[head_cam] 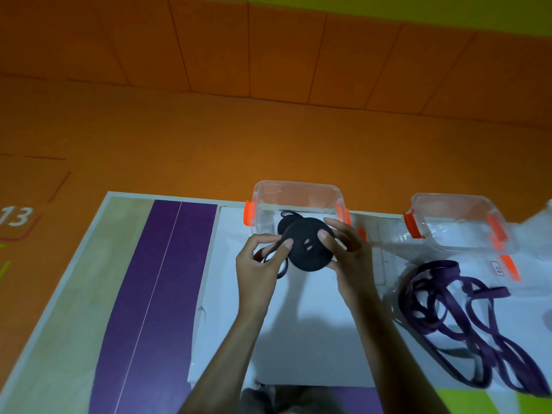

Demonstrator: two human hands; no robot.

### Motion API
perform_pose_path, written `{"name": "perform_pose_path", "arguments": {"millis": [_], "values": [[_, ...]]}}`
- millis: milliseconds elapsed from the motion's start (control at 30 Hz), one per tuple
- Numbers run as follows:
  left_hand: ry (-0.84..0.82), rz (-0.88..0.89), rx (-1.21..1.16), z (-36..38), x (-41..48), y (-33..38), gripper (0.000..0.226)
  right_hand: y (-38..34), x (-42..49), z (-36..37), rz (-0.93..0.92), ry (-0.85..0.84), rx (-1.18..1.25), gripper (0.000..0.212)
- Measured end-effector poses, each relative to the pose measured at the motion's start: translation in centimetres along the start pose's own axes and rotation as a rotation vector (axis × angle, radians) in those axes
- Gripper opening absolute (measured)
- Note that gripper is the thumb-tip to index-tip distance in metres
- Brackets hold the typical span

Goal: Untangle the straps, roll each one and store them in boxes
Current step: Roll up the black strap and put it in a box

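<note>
Head view. Just in front of the clear box with orange clips, raised over the white sheet: black strap, wound into a flat, tight disc, matte and dark, with a thin loose tail running off to its left. Gripped at the disc's right edge by the right hand, thumb laid across the face, fingers curled behind. Pinched at the loose tail by the left hand, thumb and forefinger closed on it. Right of that box, well apart: second clear box, likewise orange-clipped. Nearer and to the right of the first box, lying on the sheet: purple strap, flat webbing in tangled, overlapping loops.
</note>
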State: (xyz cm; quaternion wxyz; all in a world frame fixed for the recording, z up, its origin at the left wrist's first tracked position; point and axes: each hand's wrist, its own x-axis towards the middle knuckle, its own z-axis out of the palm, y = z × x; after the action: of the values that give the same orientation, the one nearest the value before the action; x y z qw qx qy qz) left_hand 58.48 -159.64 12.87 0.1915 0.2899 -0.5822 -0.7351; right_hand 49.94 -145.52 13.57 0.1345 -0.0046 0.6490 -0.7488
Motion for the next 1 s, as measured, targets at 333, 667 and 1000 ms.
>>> {"name": "perform_pose_path", "arguments": {"millis": [333, 667, 1000], "values": [[0.091, -0.017, 0.000, 3.3, 4.8, -1.3, 0.026, 2.5, 5.3, -1.4, 0.216, 0.098, 0.050, 0.028], [0.225, -0.100, 0.008, 7.6, 10.5, -3.7, 0.030, 3.5, 12.2, -0.9, 0.243, 0.119, 0.119, 0.032], [0.265, -0.262, 0.255, 9.1, 19.6, -9.5, 0.028, 8.9, 19.8, -1.8, 0.510, -0.071, -0.496, 0.018]]}}
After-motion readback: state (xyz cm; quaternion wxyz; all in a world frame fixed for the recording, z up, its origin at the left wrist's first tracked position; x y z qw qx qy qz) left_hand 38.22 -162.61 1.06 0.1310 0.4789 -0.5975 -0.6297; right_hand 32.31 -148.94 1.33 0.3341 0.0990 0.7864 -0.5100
